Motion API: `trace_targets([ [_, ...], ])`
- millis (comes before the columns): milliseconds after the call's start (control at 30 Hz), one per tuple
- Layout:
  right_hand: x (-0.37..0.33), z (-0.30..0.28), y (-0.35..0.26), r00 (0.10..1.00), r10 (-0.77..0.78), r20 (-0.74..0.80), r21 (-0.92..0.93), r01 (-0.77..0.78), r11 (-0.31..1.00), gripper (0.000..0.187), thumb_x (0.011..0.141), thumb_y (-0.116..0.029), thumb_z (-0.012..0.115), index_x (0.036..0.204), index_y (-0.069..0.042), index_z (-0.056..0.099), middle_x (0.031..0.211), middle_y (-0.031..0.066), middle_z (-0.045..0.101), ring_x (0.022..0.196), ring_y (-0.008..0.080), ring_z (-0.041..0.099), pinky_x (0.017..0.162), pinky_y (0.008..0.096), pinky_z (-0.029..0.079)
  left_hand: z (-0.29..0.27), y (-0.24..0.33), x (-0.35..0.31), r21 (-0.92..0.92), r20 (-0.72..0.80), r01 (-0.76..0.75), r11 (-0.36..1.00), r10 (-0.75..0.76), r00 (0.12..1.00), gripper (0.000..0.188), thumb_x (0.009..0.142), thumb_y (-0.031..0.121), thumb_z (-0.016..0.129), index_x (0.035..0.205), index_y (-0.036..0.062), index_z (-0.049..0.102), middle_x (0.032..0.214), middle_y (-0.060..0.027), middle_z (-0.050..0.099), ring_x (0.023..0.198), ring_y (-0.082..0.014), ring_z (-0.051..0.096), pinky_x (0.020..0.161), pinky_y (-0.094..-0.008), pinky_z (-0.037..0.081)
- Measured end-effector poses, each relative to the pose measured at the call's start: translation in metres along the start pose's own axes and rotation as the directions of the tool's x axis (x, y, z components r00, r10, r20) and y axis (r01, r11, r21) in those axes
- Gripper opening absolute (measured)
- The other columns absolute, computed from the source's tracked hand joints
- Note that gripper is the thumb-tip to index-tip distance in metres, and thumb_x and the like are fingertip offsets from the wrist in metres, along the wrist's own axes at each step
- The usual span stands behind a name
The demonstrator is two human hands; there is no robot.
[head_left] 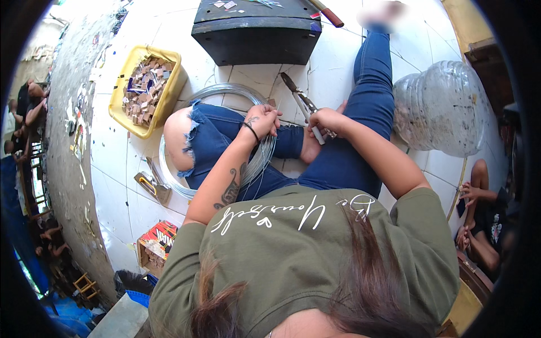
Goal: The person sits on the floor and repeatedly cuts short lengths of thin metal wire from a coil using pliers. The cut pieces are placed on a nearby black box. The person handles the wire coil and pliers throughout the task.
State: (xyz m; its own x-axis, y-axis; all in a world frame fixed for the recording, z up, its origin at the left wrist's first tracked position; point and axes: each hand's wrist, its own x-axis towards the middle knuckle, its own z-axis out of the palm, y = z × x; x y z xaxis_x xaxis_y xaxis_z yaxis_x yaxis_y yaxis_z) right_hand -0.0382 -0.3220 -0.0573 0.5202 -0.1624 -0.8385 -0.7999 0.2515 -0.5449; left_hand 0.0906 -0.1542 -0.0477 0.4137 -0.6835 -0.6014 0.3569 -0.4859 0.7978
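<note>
My left hand (pixel 264 120) is closed around thin silvery wire, its fingers bunched together above my bent leg. A large loose coil of wire (pixel 265 145) loops around that leg, passing behind it and under my left forearm. My right hand (pixel 327 121) grips the handles of long-nosed pliers (pixel 298 93) with a worn, dark head. The pliers point away and to the left, their jaws above the tiled floor. A small gap separates the two hands. Whether the pliers touch any wire is too fine to make out.
At the far side stands a black box (pixel 256 42) with small pieces on top and a red-handled tool (pixel 328 14). A yellow tub (pixel 148 132) holds small brown blocks. Nearby are a tape-like tool (pixel 151 185), a carton (pixel 158 242) and a clear plastic bottle (pixel 442 107). Other people sit at both sides.
</note>
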Motion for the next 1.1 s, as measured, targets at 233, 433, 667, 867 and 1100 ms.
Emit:
trace_targets([
  [233, 0.015, 0.015, -0.001, 0.997, 0.032, -0.073, -0.263, -0.05, 0.964, 0.019, 0.067, -0.011, 0.051, 0.07, 0.006, 0.056, 0.06, 0.0158, 0.056, 0.049, 0.0236, 0.057, 0.043, 0.0336, 0.046, 0.008, -0.008, 0.013, 0.193, -0.087, 0.021, 0.981, -0.004, 0.996, 0.019, 0.084, 0.007, 0.044, 0.087, -0.0058, 0.058, 0.057, -0.0069, 0.056, 0.039, -0.0126, 0.049, 0.039, -0.0261, 0.044],
  [433, 0.014, 0.013, -0.001, 0.999, 0.029, -0.025, -0.144, -0.032, 0.989, 0.013, 0.067, -0.01, 0.05, 0.07, 0.002, 0.054, 0.061, 0.0134, 0.054, 0.044, 0.0238, 0.051, 0.042, 0.036, 0.044, 0.006, -0.01, 0.012, 0.161, -0.13, -0.058, 0.985, 0.08, 0.988, 0.018, 0.086, 0.008, 0.044, 0.087, -0.0036, 0.058, 0.057, -0.0049, 0.056, 0.039, -0.0101, 0.047, 0.038, -0.0226, 0.04],
  [667, -0.033, -0.013, -0.005, 0.961, -0.16, 0.227, 0.003, 0.164, 0.987, 0.053, 0.071, -0.011, 0.048, 0.121, 0.002, 0.041, 0.102, 0.013, 0.056, 0.083, 0.0186, 0.057, 0.068, 0.0298, 0.049, -0.001, -0.007, -0.001, -0.222, -0.142, -0.245, 0.944, 0.218, 0.966, 0.022, 0.09, 0.013, 0.044, 0.099, -0.005, 0.052, 0.061, -0.0008, 0.049, 0.04, -0.0059, 0.039, 0.039, -0.0192, 0.035],
  [867, -0.052, -0.013, -0.026, 0.949, -0.125, 0.289, -0.162, 0.177, 0.971, 0.063, 0.074, -0.011, 0.046, 0.134, 0.001, 0.032, 0.115, 0.014, 0.053, 0.095, 0.0192, 0.057, 0.078, 0.028, 0.048, 0.004, 0.004, -0.008, -0.224, -0.161, -0.28, 0.933, 0.248, 0.955, 0.021, 0.091, 0.013, 0.043, 0.099, -0.0041, 0.052, 0.061, -0.0003, 0.049, 0.04, -0.0044, 0.038, 0.039, -0.0178, 0.034],
  [1100, -0.047, -0.015, -0.024, 0.947, -0.148, 0.286, -0.207, 0.212, 0.955, 0.043, 0.071, -0.013, 0.052, 0.111, 0.001, 0.048, 0.098, 0.0107, 0.058, 0.085, 0.0172, 0.058, 0.072, 0.0304, 0.047, 0.0, 0.0, -0.007, -0.077, -0.082, -0.301, 0.951, 0.294, 0.952, 0.02, 0.091, 0.013, 0.044, 0.097, -0.0026, 0.055, 0.059, 0.0008, 0.049, 0.04, -0.0037, 0.039, 0.038, -0.0172, 0.033],
])
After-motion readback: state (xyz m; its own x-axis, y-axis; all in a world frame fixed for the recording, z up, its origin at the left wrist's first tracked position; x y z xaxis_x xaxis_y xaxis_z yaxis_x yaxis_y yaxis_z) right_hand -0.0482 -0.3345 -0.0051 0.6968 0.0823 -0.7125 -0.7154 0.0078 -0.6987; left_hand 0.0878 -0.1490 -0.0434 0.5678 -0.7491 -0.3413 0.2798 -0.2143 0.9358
